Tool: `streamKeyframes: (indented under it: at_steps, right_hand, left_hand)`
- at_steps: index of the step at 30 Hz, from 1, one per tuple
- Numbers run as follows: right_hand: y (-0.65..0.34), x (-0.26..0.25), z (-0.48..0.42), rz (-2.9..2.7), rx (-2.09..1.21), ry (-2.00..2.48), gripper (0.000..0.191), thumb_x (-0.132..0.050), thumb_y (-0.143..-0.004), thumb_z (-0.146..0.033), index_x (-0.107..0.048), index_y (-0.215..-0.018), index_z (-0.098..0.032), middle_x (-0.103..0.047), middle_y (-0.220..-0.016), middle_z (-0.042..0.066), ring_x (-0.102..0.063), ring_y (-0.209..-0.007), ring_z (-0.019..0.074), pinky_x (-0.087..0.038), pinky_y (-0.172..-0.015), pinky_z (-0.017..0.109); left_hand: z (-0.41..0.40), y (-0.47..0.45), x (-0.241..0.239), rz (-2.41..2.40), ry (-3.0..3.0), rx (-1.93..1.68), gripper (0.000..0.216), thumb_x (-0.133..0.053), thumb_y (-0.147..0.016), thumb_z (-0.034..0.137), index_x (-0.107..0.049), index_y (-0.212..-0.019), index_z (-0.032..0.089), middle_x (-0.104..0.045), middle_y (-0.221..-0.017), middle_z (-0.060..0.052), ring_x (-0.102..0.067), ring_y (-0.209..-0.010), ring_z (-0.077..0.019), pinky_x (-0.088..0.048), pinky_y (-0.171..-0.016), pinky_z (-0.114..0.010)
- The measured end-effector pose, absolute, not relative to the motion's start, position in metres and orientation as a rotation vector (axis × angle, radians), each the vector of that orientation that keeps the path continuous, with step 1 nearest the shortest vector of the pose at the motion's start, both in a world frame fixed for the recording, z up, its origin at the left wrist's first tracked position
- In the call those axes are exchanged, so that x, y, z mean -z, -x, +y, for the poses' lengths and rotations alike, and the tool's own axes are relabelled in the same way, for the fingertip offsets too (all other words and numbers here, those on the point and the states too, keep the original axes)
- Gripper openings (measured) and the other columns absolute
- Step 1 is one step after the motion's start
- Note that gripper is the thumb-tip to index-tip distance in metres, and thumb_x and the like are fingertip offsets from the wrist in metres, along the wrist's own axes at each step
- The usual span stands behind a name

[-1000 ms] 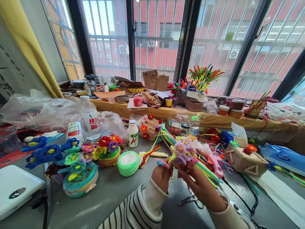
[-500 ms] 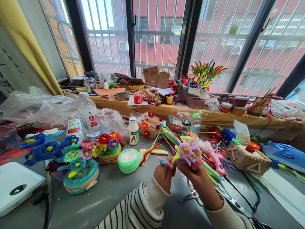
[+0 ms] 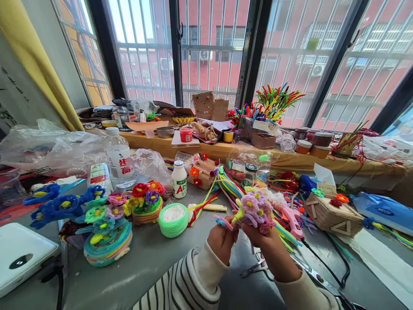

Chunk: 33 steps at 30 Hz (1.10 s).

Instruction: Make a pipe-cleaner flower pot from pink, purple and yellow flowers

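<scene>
My right hand (image 3: 267, 245) is closed around a bunch of purple, pink and yellow pipe-cleaner flowers (image 3: 256, 206), held above the grey table. Close beside it, my left hand (image 3: 222, 243) is closed in a pinch. From its fingers sticks out a pink and blue pipe-cleaner piece (image 3: 223, 222), next to the yellow part of the bunch. The fingertips of both hands meet near the stems, so their exact grip is partly hidden. Below the hands lie small scissors (image 3: 256, 269), partly covered by my right forearm.
A pink glue gun (image 3: 292, 221) and loose pipe cleaners lie to the right, near a twine-wrapped box (image 3: 335, 215). Leftward stand a green round pot (image 3: 173, 228), a white bottle (image 3: 179, 181), and pots of fuzzy flowers (image 3: 108, 245). Larger scissors (image 3: 318, 275) lie at the right front.
The view has shifted slightly. Both hands keep nearly the same pose around the flowers and the small pink and blue piece, with only a slight movement of the bunch.
</scene>
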State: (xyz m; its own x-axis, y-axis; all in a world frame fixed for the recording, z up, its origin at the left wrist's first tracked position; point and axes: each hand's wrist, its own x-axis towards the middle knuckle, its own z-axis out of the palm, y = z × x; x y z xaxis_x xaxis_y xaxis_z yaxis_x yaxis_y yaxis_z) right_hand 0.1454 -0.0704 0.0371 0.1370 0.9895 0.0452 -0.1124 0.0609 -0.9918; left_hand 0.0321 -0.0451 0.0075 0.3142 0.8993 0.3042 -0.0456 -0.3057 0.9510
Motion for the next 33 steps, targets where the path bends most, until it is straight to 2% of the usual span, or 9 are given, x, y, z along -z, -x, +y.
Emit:
streamKeyframes:
  at_steps: [3, 7, 11, 15, 23, 30, 33]
  right_hand:
    - [-0.147, -0.039, -0.070, -1.052, -1.186, 1.133, 0.026, -0.065, -0.055, -0.034, -0.059, -0.072, -0.015, -0.048, -0.051, -0.004, -0.035, -0.045, 0.0076, -0.030, -0.042, 0.021]
    - [-0.148, -0.040, -0.071, -1.042, -1.206, 1.123, 0.024, -0.066, -0.053, -0.033, -0.055, -0.064, -0.015, -0.040, -0.045, -0.006, -0.028, -0.041, 0.0055, -0.022, -0.039, 0.021]
    - [-0.144, -0.033, -0.071, -0.984, -1.165, 1.166, 0.031, -0.065, -0.054, -0.036, -0.041, -0.050, -0.017, -0.025, -0.037, -0.009, -0.019, -0.038, 0.0044, -0.014, -0.038, 0.022]
    - [-0.138, -0.026, -0.071, -0.877, -1.201, 1.156, 0.038, -0.064, -0.055, -0.038, -0.031, -0.047, -0.019, -0.020, -0.035, -0.011, -0.015, -0.037, 0.0038, -0.010, -0.039, 0.022]
    - [-0.136, -0.024, -0.071, -0.673, -1.501, 0.870, 0.042, -0.068, -0.054, -0.033, -0.028, -0.050, -0.019, -0.017, -0.040, -0.012, -0.008, -0.038, 0.0029, -0.006, -0.039, 0.023]
    - [-0.150, -0.025, -0.067, -0.819, -1.541, 0.952, 0.039, -0.066, -0.056, -0.034, -0.032, -0.045, -0.017, -0.017, -0.036, -0.012, -0.009, -0.035, 0.0019, -0.006, -0.038, 0.023]
    - [-0.156, -0.026, -0.066, -0.887, -1.529, 0.983, 0.035, -0.065, -0.057, -0.036, -0.038, -0.047, -0.016, -0.017, -0.035, -0.012, -0.010, -0.035, 0.0020, -0.006, -0.038, 0.023]
  left_hand:
    - [-0.045, -0.033, -0.007, 0.810, -1.644, -1.162, 0.035, -0.029, -0.077, 0.044, -0.046, -0.071, 0.014, -0.031, -0.045, 0.006, -0.028, -0.041, -0.0069, -0.024, -0.043, -0.022]
    - [-0.045, -0.033, -0.005, 0.824, -1.706, -1.169, 0.035, -0.027, -0.079, 0.043, -0.046, -0.074, 0.014, -0.030, -0.044, 0.006, -0.028, -0.040, -0.0068, -0.024, -0.042, -0.021]
    - [-0.045, -0.033, -0.004, 0.840, -1.709, -1.201, 0.035, -0.028, -0.078, 0.042, -0.049, -0.080, 0.014, -0.029, -0.044, 0.006, -0.028, -0.040, -0.0071, -0.024, -0.041, -0.022]
    - [-0.044, -0.033, -0.001, 0.828, -1.655, -1.215, 0.036, -0.029, -0.078, 0.042, -0.050, -0.081, 0.013, -0.029, -0.044, 0.007, -0.028, -0.039, -0.0066, -0.023, -0.040, -0.022]
    - [-0.046, -0.038, -0.011, 0.710, -1.191, -1.161, 0.044, -0.044, -0.063, 0.056, -0.046, -0.072, 0.013, -0.031, -0.042, 0.008, -0.028, -0.035, -0.0036, -0.020, -0.035, -0.020]
    - [-0.041, -0.042, -0.007, 0.476, -0.875, -1.085, 0.040, -0.060, -0.053, 0.049, -0.041, -0.058, 0.014, -0.032, -0.037, 0.011, -0.019, -0.028, 0.0011, -0.016, -0.029, -0.016]
    - [-0.040, -0.042, -0.006, 0.431, -0.811, -1.036, 0.039, -0.062, -0.052, 0.047, -0.043, -0.058, 0.013, -0.033, -0.035, 0.011, -0.016, -0.026, 0.0017, -0.013, -0.028, -0.015]
